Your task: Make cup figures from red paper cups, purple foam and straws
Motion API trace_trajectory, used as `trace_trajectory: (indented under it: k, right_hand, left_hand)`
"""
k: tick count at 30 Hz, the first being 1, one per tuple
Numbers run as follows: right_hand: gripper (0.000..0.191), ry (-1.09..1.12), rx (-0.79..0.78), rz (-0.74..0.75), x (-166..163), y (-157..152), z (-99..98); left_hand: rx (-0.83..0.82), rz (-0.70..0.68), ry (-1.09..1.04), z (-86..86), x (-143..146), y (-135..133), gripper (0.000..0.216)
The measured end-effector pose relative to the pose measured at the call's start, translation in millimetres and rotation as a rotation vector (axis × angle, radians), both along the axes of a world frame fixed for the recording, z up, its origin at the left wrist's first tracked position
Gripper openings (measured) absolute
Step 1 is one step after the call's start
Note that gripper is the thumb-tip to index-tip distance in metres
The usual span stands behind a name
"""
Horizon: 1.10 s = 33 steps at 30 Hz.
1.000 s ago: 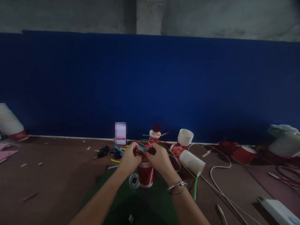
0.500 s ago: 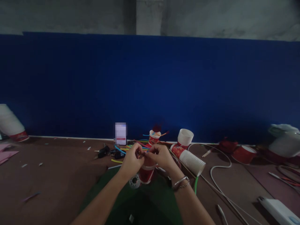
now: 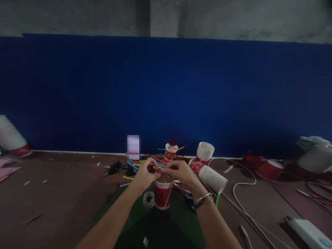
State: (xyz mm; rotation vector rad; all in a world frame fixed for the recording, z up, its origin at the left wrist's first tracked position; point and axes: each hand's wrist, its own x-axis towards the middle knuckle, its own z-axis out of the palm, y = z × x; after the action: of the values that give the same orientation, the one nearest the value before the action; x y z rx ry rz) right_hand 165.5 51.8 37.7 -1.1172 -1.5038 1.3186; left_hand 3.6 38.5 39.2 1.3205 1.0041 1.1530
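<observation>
My left hand (image 3: 144, 175) and my right hand (image 3: 181, 174) meet just above a red paper cup (image 3: 162, 195) that stands on a green mat (image 3: 158, 224). Both hands are closed in a pinch on something small and thin between the fingertips; I cannot make out what it is in the dim light. A bracelet sits on my right wrist (image 3: 203, 200). A roll of tape (image 3: 148, 199) lies left of the cup.
Coloured straws (image 3: 145, 160) and a small red cup (image 3: 170, 152) lie behind my hands. A stack of white cups (image 3: 210, 176) lies on its side at right, beside a white cable (image 3: 241, 193). A blue wall panel (image 3: 166, 93) backs the brown table (image 3: 57, 193).
My right hand has slid a little to the right and lower. The red cup under the hands stands more in view now. The left hand has barely moved.
</observation>
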Motion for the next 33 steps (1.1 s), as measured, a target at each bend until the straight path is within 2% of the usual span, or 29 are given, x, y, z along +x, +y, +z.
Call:
trace_trajectory:
  k: [3,7,10,13,16,19,26,33]
  right_hand:
    - [0.029,0.111,-0.035,0.043,7.1,-1.0,0.6]
    - [0.028,0.204,-0.051,0.079,9.2,1.2,-1.3]
    - [0.025,0.112,0.012,-0.024,5.6,5.2,-4.3]
    - [0.020,-0.070,0.164,-0.165,-1.6,5.0,-4.6]
    - [0.018,-0.270,0.286,-0.198,-10.0,-0.9,-1.0]
    - [0.019,-0.385,0.329,-0.247,-16.4,-7.2,2.6]
    - [0.020,-0.443,0.324,-0.263,-19.9,-11.0,2.7]
    - [0.020,-0.482,0.334,-0.277,-25.3,-11.3,-1.7]
  left_hand:
    - [-0.058,-0.083,-0.025,3.0,-0.6,-2.3,0.029]
    - [-0.026,-0.114,0.103,0.2,-1.4,-0.5,0.015]
    - [0.093,0.007,0.251,-4.3,-2.2,3.7,0.010]
    - [0.181,0.162,0.453,-5.3,-2.3,3.9,0.008]
    - [0.241,0.284,0.661,-2.0,-0.7,-2.7,0.012]
    - [0.367,0.370,0.830,-0.3,2.3,-10.8,0.010]
    - [0.627,0.425,1.005,-10.7,7.7,-15.6,0.008]
    - [0.698,0.426,1.135,-14.7,12.0,-22.1,0.012]
